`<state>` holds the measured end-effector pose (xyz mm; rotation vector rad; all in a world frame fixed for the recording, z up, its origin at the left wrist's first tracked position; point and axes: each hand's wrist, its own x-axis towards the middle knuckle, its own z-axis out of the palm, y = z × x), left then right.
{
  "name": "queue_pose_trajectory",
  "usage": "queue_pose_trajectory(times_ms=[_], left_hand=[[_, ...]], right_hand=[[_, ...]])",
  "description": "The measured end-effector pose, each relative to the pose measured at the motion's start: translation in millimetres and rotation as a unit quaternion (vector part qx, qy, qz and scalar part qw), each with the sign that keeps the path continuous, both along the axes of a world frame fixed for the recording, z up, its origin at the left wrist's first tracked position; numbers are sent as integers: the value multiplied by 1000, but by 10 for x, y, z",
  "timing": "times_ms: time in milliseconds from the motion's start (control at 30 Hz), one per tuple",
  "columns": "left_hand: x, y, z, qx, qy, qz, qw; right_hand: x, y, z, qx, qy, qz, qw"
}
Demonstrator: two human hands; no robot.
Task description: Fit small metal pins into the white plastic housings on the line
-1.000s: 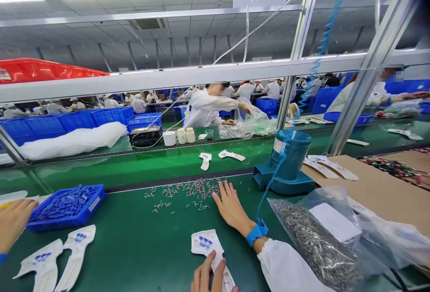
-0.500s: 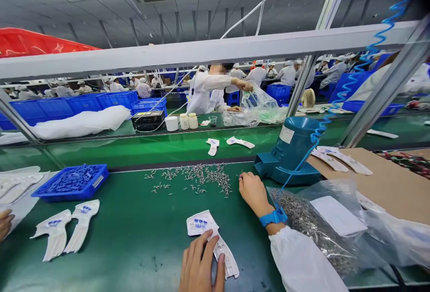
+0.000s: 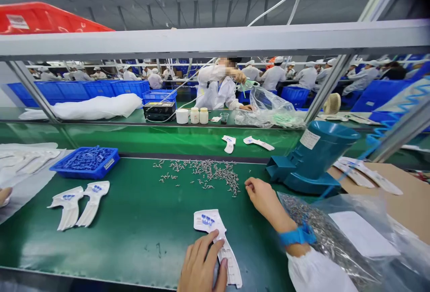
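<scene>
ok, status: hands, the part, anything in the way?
Left hand flat on white part, pinning it. Right hand pinched at edge of screw pile, pinch contents unclear. Screw bag beside right wrist, not blocking.

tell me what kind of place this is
Most likely a factory assembly line. A long green conveyor belt crosses the view, rows of workers in white coats and caps are at further lines beside blue bins, and the right hand is at a pile of small metal parts.
</scene>
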<state>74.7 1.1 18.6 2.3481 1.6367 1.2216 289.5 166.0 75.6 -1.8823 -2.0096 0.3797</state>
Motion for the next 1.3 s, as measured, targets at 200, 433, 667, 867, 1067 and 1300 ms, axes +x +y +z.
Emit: queue_pose_trajectory(times_ms=[200,433,667,867,1067,1300], left_hand=[[57,109,197,-30,-84,29,996],[152,239,534,-89,-82,31,992],[124,212,528,-90,-181,79,976],[66,159,615,-111,-165,18,980],[-55,35,550,-158,-31,-42,986],[-53,-9,478,-183,34,-47,981]], right_hand=[[-256,-541,76,-95,299,92,945],[-599,-907,73,-164,443,89,877],[-640,-926,234,-205,474,101,850],[-572,-949,278,-200,399,153,882],[-469,-1065,273,-194,188,189,944],[-468,-1085,213,-175,85,238,952]])
